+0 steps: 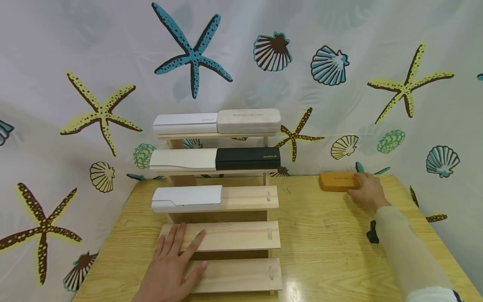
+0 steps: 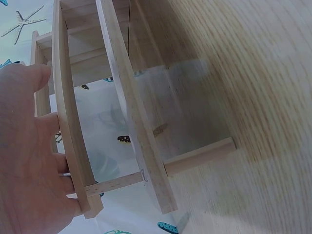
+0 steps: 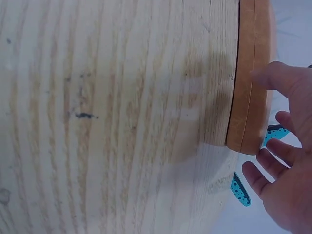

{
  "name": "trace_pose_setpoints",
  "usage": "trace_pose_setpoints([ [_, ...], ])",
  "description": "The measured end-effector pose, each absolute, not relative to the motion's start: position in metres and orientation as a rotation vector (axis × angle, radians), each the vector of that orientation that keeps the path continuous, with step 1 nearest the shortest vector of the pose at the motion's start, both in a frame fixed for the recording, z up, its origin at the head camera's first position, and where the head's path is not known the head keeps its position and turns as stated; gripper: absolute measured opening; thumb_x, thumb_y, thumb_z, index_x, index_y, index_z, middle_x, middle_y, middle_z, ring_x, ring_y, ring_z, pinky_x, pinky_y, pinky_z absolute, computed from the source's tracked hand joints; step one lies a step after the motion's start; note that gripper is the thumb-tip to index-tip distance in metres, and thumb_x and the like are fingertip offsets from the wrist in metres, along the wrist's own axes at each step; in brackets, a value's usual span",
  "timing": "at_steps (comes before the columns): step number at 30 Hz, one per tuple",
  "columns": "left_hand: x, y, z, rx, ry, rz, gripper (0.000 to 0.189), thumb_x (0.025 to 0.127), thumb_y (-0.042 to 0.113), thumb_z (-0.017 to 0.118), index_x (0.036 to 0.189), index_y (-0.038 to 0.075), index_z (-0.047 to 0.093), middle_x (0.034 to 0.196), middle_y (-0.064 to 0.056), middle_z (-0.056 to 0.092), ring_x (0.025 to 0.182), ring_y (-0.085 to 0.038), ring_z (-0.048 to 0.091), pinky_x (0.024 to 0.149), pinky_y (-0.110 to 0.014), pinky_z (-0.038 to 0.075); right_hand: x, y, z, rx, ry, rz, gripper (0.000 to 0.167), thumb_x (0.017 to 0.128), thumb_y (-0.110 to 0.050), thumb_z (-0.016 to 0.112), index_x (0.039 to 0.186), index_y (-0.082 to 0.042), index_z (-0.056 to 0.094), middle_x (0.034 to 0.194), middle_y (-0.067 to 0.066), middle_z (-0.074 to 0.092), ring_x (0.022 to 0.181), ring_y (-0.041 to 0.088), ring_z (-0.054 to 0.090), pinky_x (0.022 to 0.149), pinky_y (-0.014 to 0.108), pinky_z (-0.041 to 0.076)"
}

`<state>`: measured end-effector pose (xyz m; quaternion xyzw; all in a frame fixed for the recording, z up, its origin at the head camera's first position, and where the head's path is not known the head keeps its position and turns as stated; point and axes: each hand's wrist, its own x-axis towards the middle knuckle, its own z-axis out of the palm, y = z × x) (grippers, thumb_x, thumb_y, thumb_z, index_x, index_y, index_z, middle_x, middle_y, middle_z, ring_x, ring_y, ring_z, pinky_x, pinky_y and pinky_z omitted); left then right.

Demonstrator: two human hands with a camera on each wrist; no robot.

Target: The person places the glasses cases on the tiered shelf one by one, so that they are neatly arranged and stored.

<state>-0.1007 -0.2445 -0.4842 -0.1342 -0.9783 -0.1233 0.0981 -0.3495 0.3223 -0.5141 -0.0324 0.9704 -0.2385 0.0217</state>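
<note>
On the right, my right hand (image 1: pixel 367 191) holds one end of an orange glasses case (image 1: pixel 337 181) lying on the table. In the right wrist view the thumb lies against the front of the glasses case (image 3: pixel 247 107), and the other fingers curl beyond its far side. My left hand (image 1: pixel 171 266) rests with spread fingers on the lower steps of a wooden tiered display rack (image 1: pixel 241 236). The left wrist view shows its fingertips against a plank edge. Upper tiers carry a white case (image 1: pixel 186 199), a cream case (image 1: pixel 183 158), a black case (image 1: pixel 247 158) and two pale cases at the top.
The rack stands on a wood-grain table (image 1: pixel 320 251). A small black object (image 1: pixel 372 233) lies beside the right forearm. Behind and at the sides hangs a white cloth (image 1: pixel 241 90) printed with starfish and shells.
</note>
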Motion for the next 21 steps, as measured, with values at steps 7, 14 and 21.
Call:
trace_pose_setpoints([
  [7,-0.101,-0.245,-0.4844,-0.391,-2.919,-0.378,0.068,0.103,0.058,0.058,0.165,0.035,0.038,0.172,-0.027,0.025,0.159,-0.051,0.024,0.123,-0.071,0.024,-0.3467,0.3215,-0.5139,-0.092,3.025,-0.655,0.077,0.096,-0.031,0.07,0.155,0.009,0.039,0.157,0.044,0.029,0.138,0.065,0.03,0.111,0.077,0.035],
  [14,-0.1008,-0.2445,-0.4836,-0.389,-2.916,-0.365,0.069,0.103,0.057,0.059,0.165,0.034,0.038,0.172,-0.027,0.025,0.158,-0.05,0.025,0.123,-0.071,0.023,-0.3464,0.3184,-0.5114,-0.075,3.012,-0.604,0.08,0.094,-0.034,0.073,0.154,0.007,0.041,0.153,0.041,0.037,0.129,0.059,0.039,0.108,0.072,0.039],
  [21,-0.1004,-0.2444,-0.4832,-0.391,-2.907,-0.356,0.069,0.103,0.057,0.058,0.165,0.035,0.037,0.172,-0.027,0.025,0.159,-0.049,0.025,0.123,-0.071,0.023,-0.3456,0.3167,-0.5112,-0.1,3.007,-0.574,0.084,0.091,-0.032,0.078,0.151,0.014,0.042,0.146,0.045,0.04,0.126,0.061,0.043,0.107,0.072,0.041],
])
